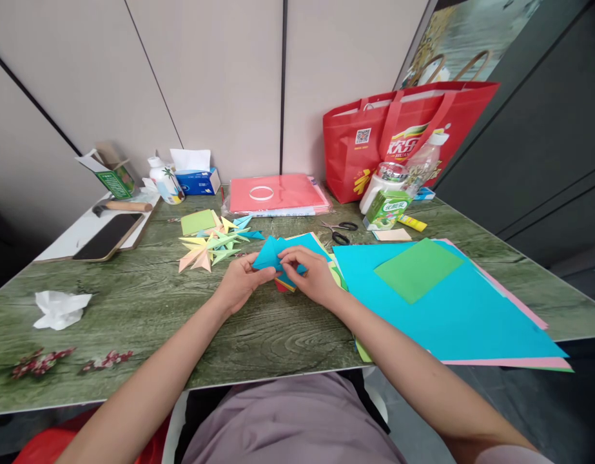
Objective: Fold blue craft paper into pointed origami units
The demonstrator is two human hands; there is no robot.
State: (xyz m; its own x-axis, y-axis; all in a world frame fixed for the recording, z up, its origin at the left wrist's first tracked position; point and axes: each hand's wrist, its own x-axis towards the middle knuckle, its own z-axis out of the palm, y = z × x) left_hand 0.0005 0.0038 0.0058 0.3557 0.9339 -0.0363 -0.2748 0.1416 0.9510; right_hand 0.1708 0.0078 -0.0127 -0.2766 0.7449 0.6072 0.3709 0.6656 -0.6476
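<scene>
A blue folded paper (267,253) is held up over the table between my two hands. My left hand (242,281) grips its left side, thumb along the lower edge. At its right edge, the fingers of my right hand (311,274) pinch the paper. Under and behind my right hand lies a small stack of coloured paper (311,241), blue on top, partly hidden. Just left of the folded piece sits a pile of pointed folded paper pieces (207,247) in yellow, green, peach and blue, beside a light green paper square (197,223).
Large blue sheets (423,309) with a green square (418,269) on top cover the right side. Black-handled scissors (343,231), a green carton (387,209), a clear bottle (427,164) and a red bag (355,148) stand behind. Crumpled tissue (60,309), phone (108,236) and hammer (126,205) lie left.
</scene>
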